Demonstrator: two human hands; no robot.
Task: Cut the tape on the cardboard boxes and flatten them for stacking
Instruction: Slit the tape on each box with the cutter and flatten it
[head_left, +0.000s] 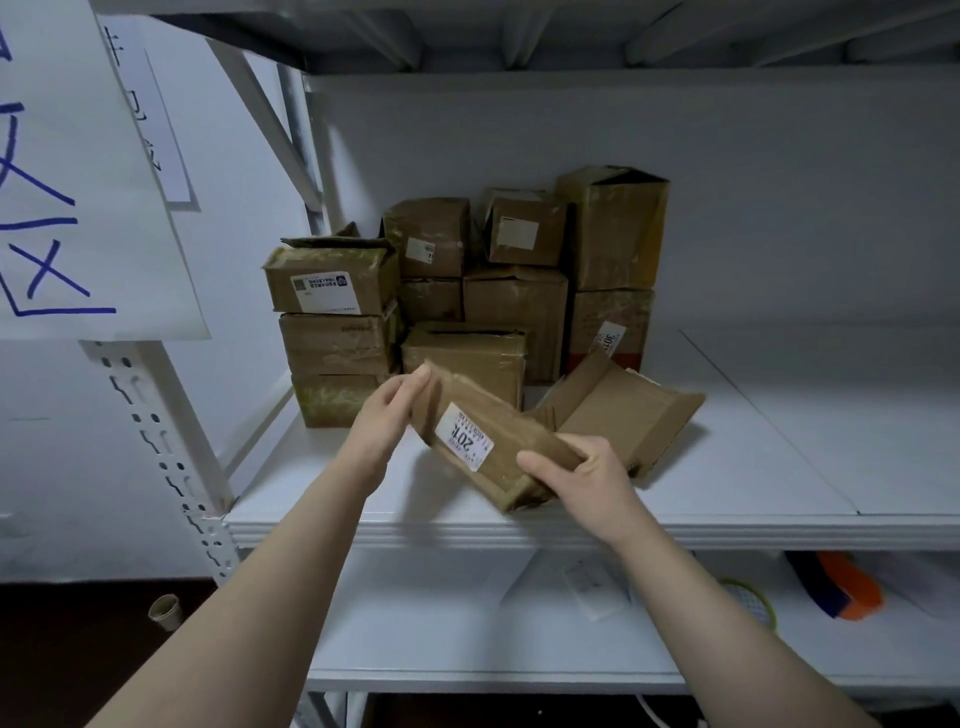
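A half-collapsed brown cardboard box (493, 441) with a white label lies tilted over the front of the white shelf (753, 467). My left hand (389, 415) presses straight fingers against its upper left end. At the lower right end my right hand (576, 473) grips the box, thumb on top and fingers curled under. Its opened flaps (628, 410) spread out to the right. Behind it stands a pile of several taped cardboard boxes (467, 291), stacked two and three high against the back wall.
A white paper sign (78, 182) with blue writing hangs at the upper left on the perforated upright (171, 467). The lower shelf holds a roll of tape (753, 603), an orange and blue object (841, 587) and papers. A small cardboard tube (166, 613) sits on the dark floor.
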